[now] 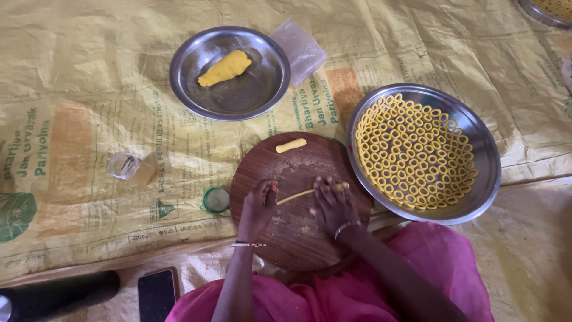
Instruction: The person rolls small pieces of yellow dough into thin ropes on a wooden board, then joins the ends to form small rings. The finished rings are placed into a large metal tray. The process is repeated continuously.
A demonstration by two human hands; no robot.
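On the round wooden board [298,232], the left hand [257,209] pinches one end of a thin yellow dough rope [296,196], while the right hand [332,204] lies fingers spread and flat over its other end. A short dough piece [291,145] rests near the board's far edge. Just right, touching the board, a steel bowl [485,161] holds dough rings [414,152]. Beyond, another steel bowl [268,77] carries a dough lump [224,68]. A small lid [215,200] and glass jar [128,167] lie left on the yellow floor sheet [89,89].

Both forearms reach forward, bangled at the wrists. The left hand [257,206] curls its fingers in a pinching grip; the right hand [331,203] lies palm-down, fingers spread and pressing flat.
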